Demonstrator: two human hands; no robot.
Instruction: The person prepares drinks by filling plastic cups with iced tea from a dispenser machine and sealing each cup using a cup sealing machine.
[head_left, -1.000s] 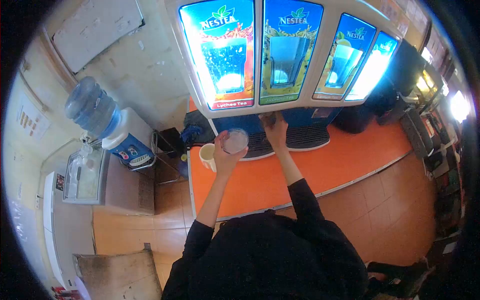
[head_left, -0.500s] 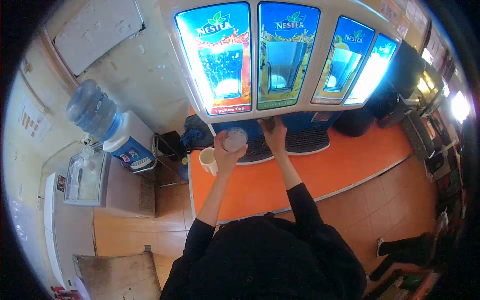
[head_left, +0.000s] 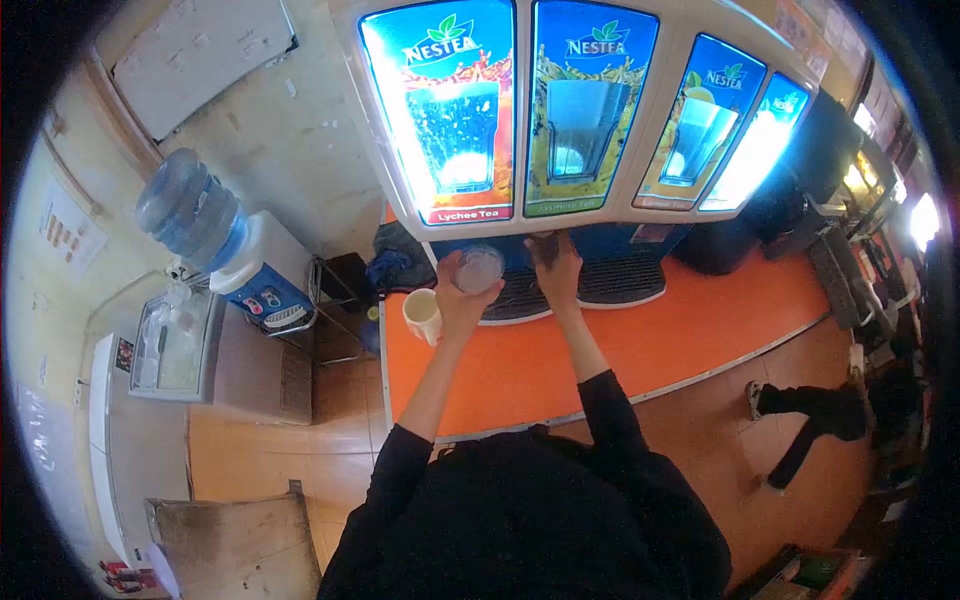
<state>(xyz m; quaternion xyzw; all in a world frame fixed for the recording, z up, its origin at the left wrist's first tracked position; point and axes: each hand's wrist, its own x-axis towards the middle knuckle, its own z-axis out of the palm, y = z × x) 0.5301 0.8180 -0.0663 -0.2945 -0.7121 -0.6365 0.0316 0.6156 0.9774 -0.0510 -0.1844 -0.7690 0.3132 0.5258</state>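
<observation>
My left hand [head_left: 464, 306] is wrapped round a clear cup [head_left: 480, 266], held low in front of the drink dispenser [head_left: 524, 120]. Whitish contents, perhaps ice, show inside the cup. My right hand [head_left: 560, 274] reaches under the dispenser's front, above the drip tray [head_left: 622, 284]. Its fingers close round something dark in the shadow that I cannot make out. A cream mug [head_left: 422, 316] stands on the orange counter [head_left: 530, 380], left of my left forearm.
At the left, a water dispenser [head_left: 262, 285] with a large blue bottle [head_left: 190, 215] stands beside a grey ice chest [head_left: 172, 350]. A dark cloth [head_left: 395, 262] lies at the counter's left end. On the right, another person's dark-trousered legs [head_left: 815, 415] cross the tiled floor.
The view has shifted slightly, while both hands keep nearly the same places at the dispenser. The person at the right has moved further into view, legs now in stride.
</observation>
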